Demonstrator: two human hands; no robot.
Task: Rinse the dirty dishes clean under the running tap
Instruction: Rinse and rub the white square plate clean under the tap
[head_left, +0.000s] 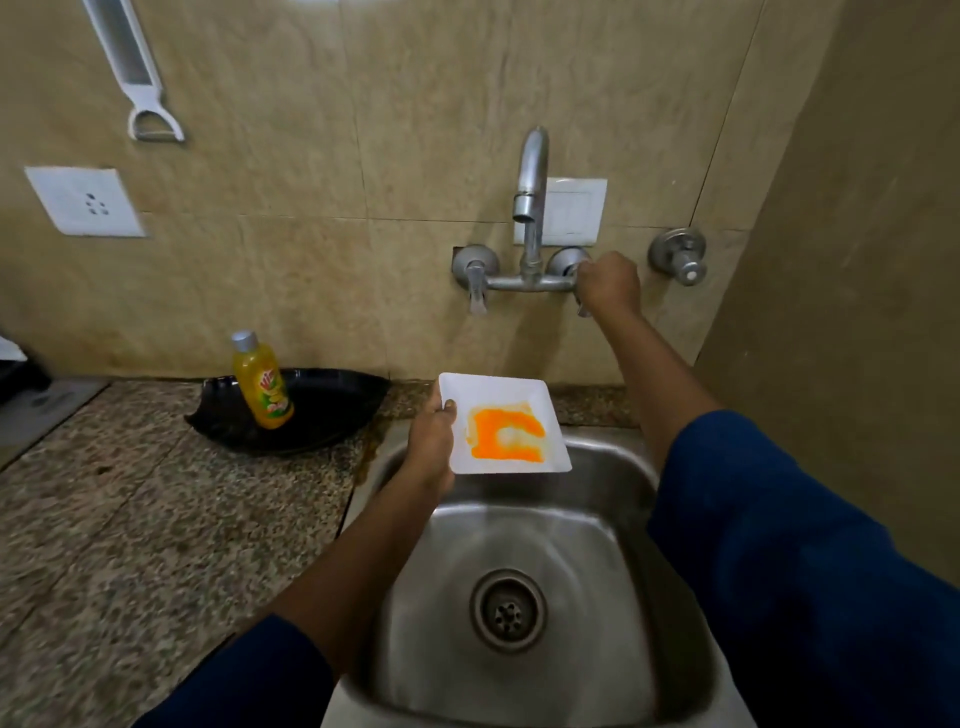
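Head view: left hand (431, 441) grips plate (506, 422); right hand (609, 283) grasps tap handle (567, 262).

Sink (613, 467) sitting near right, counter (130, 519) lying to its left. Tap (531, 208) standing on far wall above sink. Right hand (608, 283) resting on tap's right handle (569, 262); left handle (475, 275) sitting left of spout. Left hand (431, 441) holding plate (501, 423) by its left edge, over sink's far rim. Bottle (261, 382) standing in tray (322, 410) on counter, left of plate. Socket (85, 201) and peeler (136, 73) hanging on wall, far left.
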